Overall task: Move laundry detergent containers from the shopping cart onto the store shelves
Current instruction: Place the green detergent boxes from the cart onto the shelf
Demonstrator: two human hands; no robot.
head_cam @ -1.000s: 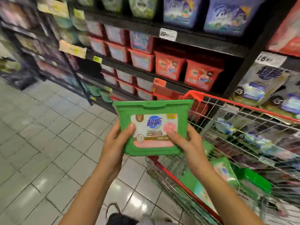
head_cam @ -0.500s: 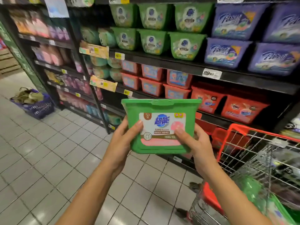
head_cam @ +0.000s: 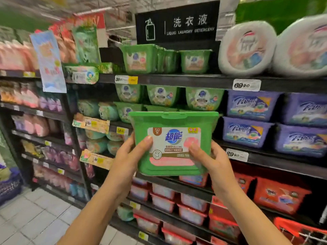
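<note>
Head view: at far left, blurred pink bottles [head_cam: 30,98] fill dark shelves [head_cam: 194,80], and a pale blue poster [head_cam: 48,61] hangs over the shelf edge. Next comes the left hand [head_cam: 131,160], gripping the left side of the green detergent container [head_cam: 174,144]; its thumb presses flat on the front label, and the rest of its fingers pass behind the box, hidden. The container is held upright in the air in front of the shelving, lid edge on top, label facing the camera. Above it, matching green boxes [head_cam: 139,59] stand on the top shelf under a black sign [head_cam: 177,22]. The right hand [head_cam: 214,161] grips the container's right side the same way, thumb on the label. Further right sit purple tubs [head_cam: 247,133] and, higher up, white round packs [head_cam: 247,48]. At bottom right, a corner of the red shopping cart [head_cam: 300,230] shows.
</note>
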